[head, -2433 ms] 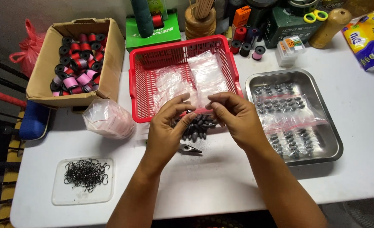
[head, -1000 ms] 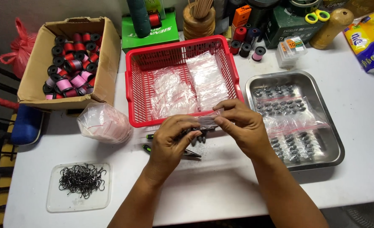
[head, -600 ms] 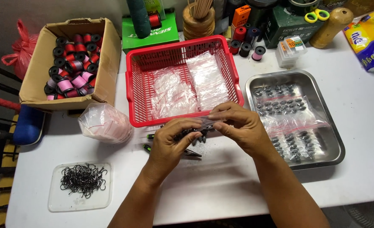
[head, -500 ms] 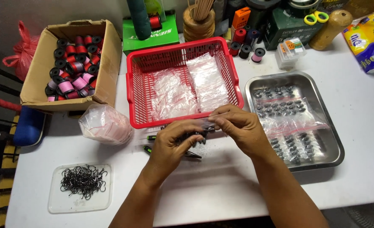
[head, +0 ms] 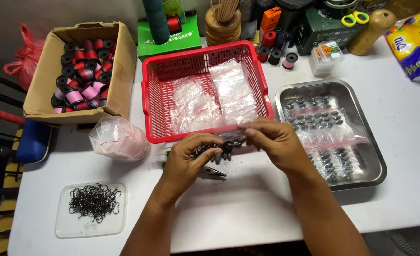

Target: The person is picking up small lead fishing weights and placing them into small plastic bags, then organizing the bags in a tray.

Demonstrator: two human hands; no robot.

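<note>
Both hands meet just in front of the red basket (head: 149,114). My left hand (head: 187,159) and my right hand (head: 272,141) pinch the two ends of a small clear bag of dark metal pieces (head: 219,148) and hold it a little above the white table (head: 248,213). Under my left hand lie green-handled pliers (head: 214,171). Inside the basket lie clear plastic bags (head: 219,97). To the right, a steel tray (head: 376,161) holds several filled bags of the same dark pieces.
A cardboard box of thread spools (head: 79,71) stands at the back left, a bundle of clear bags (head: 119,139) beside it. A clear lid of black hooks (head: 93,205) sits front left. Spools, scissors and packages crowd the back edge.
The hands and the small bag have drifted slightly towards me and lower, from over the basket's front rim to just in front of it. Both hands keep their grip.
</note>
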